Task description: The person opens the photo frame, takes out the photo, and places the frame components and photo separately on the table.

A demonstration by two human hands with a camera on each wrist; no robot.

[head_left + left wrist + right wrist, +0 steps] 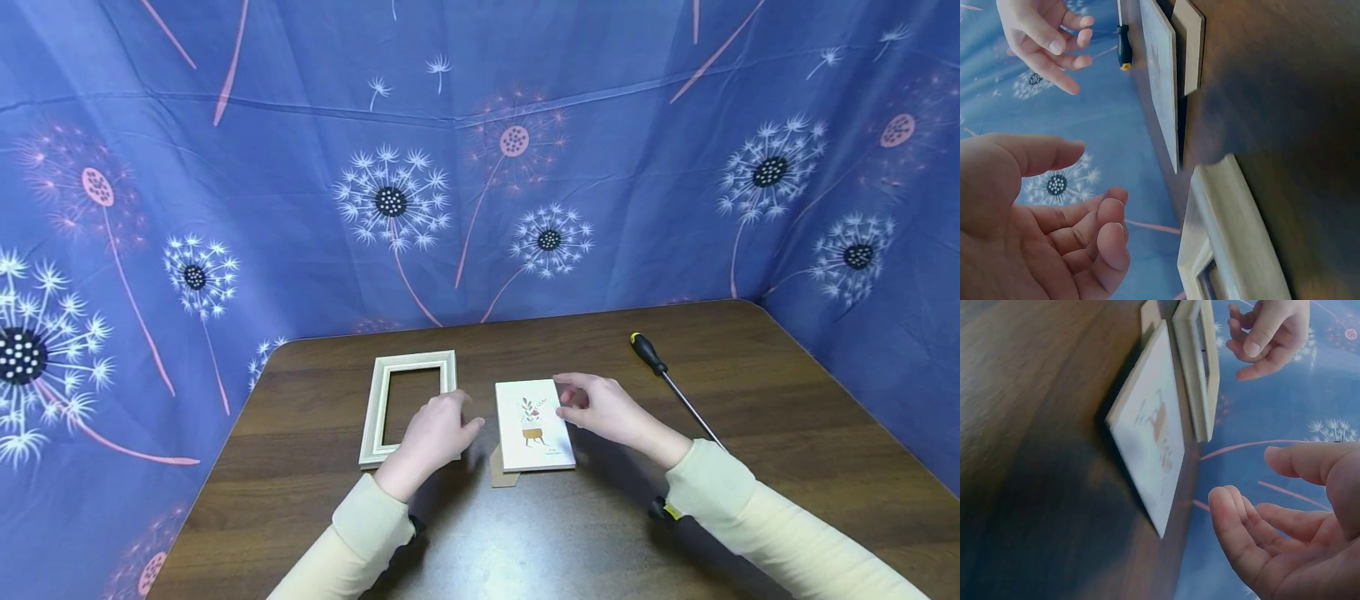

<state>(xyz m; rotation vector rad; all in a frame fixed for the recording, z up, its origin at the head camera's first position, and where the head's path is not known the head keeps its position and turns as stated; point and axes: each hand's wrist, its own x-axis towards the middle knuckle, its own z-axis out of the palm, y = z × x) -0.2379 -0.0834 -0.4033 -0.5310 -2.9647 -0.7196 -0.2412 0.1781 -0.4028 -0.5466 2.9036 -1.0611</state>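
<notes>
A cream picture frame [370, 417] without anything in its opening lies on the table. My left hand [437, 429] hovers over its right side, fingers loosely bent and holding nothing. To the right lies a white picture panel [517, 454] printed with a plant in an orange pot. A brown cardboard stand [504, 473] sticks out from beneath its lower left corner. My right hand [600, 407] is at the panel's upper right edge in the head view. In the right wrist view, the right hand's fingers [1229, 519] are apart from the panel, with nothing between them and the thumb.
A screwdriver [648, 353] with a black and yellow handle lies right of the panel, its shaft running behind the right forearm. The brown wooden table [315, 500] ends at a blue dandelion-print cloth [300, 233] at the back and sides.
</notes>
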